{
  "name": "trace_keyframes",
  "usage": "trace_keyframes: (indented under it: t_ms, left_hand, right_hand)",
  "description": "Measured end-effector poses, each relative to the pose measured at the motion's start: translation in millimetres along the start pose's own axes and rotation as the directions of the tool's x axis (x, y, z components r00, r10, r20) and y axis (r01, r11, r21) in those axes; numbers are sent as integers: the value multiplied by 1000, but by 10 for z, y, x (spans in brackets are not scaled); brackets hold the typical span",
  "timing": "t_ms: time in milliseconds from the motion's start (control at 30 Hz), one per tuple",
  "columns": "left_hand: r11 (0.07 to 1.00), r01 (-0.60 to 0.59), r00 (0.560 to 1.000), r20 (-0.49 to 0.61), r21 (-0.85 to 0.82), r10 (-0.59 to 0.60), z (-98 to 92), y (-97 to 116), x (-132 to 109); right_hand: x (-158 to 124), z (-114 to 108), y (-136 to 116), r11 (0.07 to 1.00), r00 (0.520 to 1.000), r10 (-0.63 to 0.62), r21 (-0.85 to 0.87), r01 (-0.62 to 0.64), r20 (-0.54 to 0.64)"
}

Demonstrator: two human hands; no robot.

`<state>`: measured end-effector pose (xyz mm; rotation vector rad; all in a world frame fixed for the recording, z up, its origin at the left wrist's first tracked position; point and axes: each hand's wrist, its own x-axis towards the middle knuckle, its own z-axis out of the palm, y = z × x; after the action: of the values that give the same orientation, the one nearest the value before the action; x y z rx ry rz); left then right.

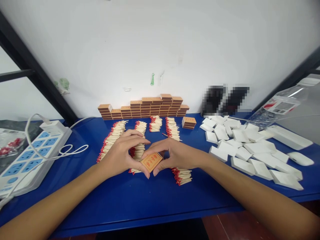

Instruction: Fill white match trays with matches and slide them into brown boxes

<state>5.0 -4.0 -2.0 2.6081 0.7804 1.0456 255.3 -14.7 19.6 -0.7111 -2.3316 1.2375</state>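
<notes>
An orange matchbox (151, 161) is held between both hands over the middle of the blue table (140, 200). My left hand (122, 151) pinches its left end, fingers curled over the top. My right hand (175, 154) grips its right end with thumb and fingers closed. Under and around the hands lie rows of red-tipped matches (112, 140), with another bundle of matches (182, 175) just below my right wrist. Stacked orange matchboxes (143, 107) form a low wall at the back.
Several white inner trays (246, 150) lie scattered on the right. A small stack of matchboxes (189, 122) sits beside them. A white and blue power strip (30, 155) with cable lies at the left. A clear plastic bag (277, 108) rests far right.
</notes>
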Motion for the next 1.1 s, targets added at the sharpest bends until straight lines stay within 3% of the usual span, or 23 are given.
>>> trace_keyframes:
  t_ms: [100,167,233,300,367,467,567,733,1100]
  left_hand:
    - [1000,12,999,-36,20,-11,-14,2,15]
    - [999,36,996,-82,39,-32,-33,10,32]
    - [997,53,991,-123,52,-46,-52,23,49]
    - [997,55,989,-142,62,-46,-62,40,59]
    - [996,51,989,-143,72,-41,-61,56,60]
    - [995,43,990,-135,87,-31,-50,68,53]
    - [994,42,991,-132,100,-29,-50,68,55]
    - [994,37,990,-142,104,-22,-65,62,68]
    - [994,32,989,-145,101,-17,-65,54,55]
  right_hand:
    - [-12,-76,-20,997,999,8,-79,-12,-48]
    - [-48,-224,-20,989,988,26,-138,-47,-150]
    - [-120,-452,11,973,938,37,-200,-112,-345]
    - [-228,-726,90,940,853,17,-283,-192,-521]
    - [-359,-995,214,895,802,28,-342,-286,-597]
    - [-535,-1292,446,844,800,79,-387,-371,-594]
    - [-622,-1420,656,798,782,154,-390,-459,-604]
    - [-594,-1402,817,776,780,201,-390,-496,-592]
    - [-506,-1304,822,655,827,264,-537,-531,-496]
